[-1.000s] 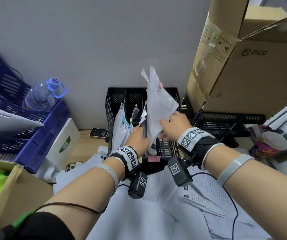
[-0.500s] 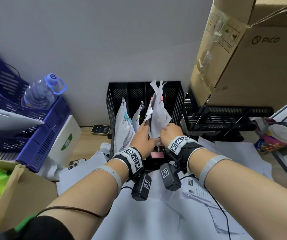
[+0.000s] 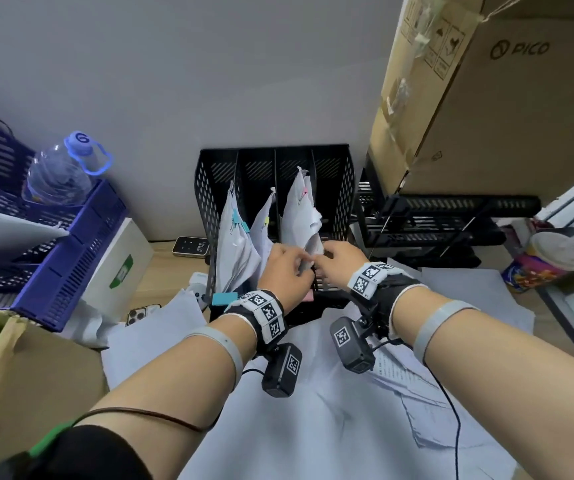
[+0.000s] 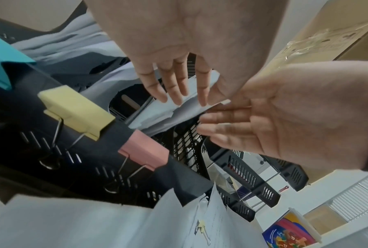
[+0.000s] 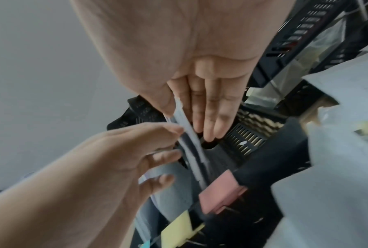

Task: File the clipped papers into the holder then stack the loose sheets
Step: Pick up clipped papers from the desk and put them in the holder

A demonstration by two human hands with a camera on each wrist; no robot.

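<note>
Fingers of left hand (image 3: 285, 268) and right hand (image 3: 341, 261) pinch the clipped papers (image 3: 299, 209) standing in the holder (image 3: 209, 188)

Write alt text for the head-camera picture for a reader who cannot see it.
The left hand and right hand pinch the lower edge of clipped papers standing in the third slot from the left of a black mesh holder. Two more clipped bundles stand in the slots to its left; loose sheets lie in front of it.

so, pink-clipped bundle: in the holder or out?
In: pink-clipped bundle stands in a slot of the black holder; left hand and right hand pinch its near edge.
</note>
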